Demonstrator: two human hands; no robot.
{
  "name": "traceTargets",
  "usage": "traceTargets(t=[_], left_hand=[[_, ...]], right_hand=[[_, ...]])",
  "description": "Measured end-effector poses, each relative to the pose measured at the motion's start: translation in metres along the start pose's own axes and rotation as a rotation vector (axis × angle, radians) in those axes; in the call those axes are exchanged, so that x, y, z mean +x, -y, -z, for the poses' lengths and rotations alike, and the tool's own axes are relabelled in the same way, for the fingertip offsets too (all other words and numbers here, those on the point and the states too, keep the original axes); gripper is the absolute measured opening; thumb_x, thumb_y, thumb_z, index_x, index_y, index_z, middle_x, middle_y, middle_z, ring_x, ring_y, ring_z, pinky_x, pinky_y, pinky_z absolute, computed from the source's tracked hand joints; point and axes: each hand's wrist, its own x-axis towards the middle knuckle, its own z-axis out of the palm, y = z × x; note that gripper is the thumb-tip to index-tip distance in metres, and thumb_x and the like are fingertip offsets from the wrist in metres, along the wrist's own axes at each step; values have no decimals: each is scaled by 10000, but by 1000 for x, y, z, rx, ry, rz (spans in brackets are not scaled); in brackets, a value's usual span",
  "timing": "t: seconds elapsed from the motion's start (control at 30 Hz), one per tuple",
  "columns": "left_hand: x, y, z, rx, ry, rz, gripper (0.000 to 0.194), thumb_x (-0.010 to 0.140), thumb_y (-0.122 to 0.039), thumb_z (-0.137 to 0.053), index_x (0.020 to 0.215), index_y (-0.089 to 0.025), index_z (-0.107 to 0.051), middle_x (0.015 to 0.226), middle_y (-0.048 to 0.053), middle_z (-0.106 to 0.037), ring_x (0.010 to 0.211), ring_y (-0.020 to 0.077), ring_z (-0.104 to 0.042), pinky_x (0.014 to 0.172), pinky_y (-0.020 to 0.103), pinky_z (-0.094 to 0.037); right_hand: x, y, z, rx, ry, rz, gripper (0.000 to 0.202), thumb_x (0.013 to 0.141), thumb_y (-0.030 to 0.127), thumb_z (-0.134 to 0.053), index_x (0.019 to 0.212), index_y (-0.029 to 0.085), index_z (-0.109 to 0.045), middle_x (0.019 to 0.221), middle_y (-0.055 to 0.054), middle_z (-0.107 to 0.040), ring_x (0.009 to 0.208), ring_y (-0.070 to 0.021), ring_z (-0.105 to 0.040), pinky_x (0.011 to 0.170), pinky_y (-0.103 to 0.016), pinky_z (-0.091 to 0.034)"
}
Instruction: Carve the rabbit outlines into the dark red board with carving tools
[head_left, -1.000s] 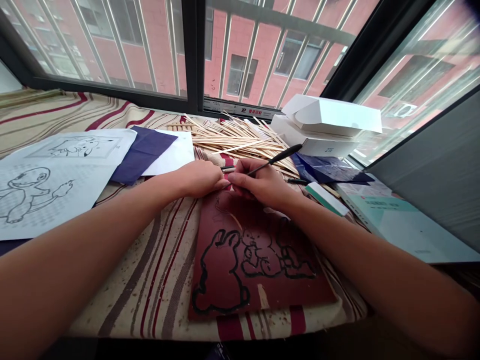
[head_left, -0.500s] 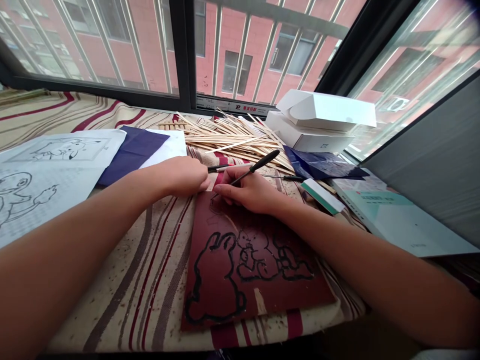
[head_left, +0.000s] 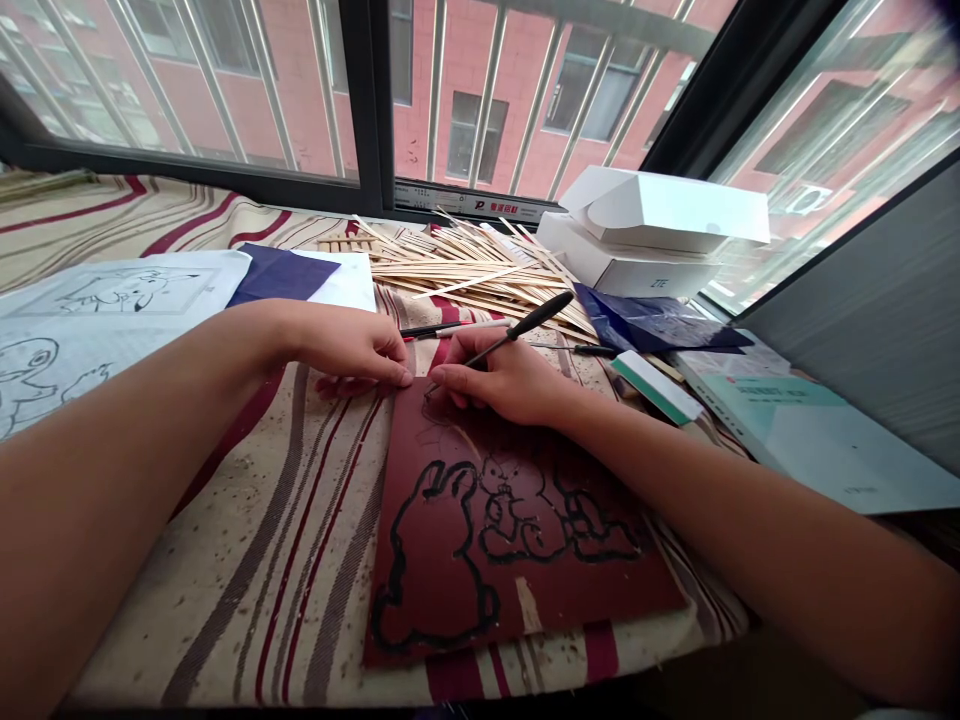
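A dark red board (head_left: 517,600) with black-outlined animal figures lies on the striped cloth. My right hand (head_left: 506,380) rests over its upper part, closed round a thin tool (head_left: 538,316) with a black handle. The tool's tip touches the board near faint outlines at its upper left. At the board's top left corner is my left hand (head_left: 364,350), thumb and index finger on the edge, the other fingers curled beneath and partly hidden. Just beyond the hands lie thin pens or tools (head_left: 431,330).
Thin wooden sticks (head_left: 480,262) are piled near the window, beside a white box (head_left: 637,255). Drawing sheets (head_left: 45,340) and dark blue paper (head_left: 285,273) lie left. A pale green book (head_left: 825,430) and dark blue sheets (head_left: 660,322) lie right.
My left hand has turned from a fist beyond the corner to a pinch at the board's edge. My right hand and the tool have hardly moved. The view has shifted slightly.
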Motion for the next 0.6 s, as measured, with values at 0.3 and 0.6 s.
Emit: traceTargets(t=[0.3, 0.6], left_hand=[[2, 7, 1, -107, 88, -12, 416, 915, -529, -493, 619, -237, -501, 516, 46, -598, 432, 177, -548, 529, 353, -501], [9, 16, 0, -309, 197, -32, 412, 897, -537, -623, 665, -215, -513, 487, 22, -605, 400, 156, -573, 429, 248, -454]], right_hand=[[-6, 2, -3, -83, -106, 154, 270, 886, 359, -731, 761, 174, -580, 617, 18, -601, 569, -103, -497, 549, -240, -381], [-9, 1, 2, 37, 17, 88, 365, 863, 439, -778, 741, 172, -563, 570, 36, -594, 462, -74, -472, 461, -221, -362]])
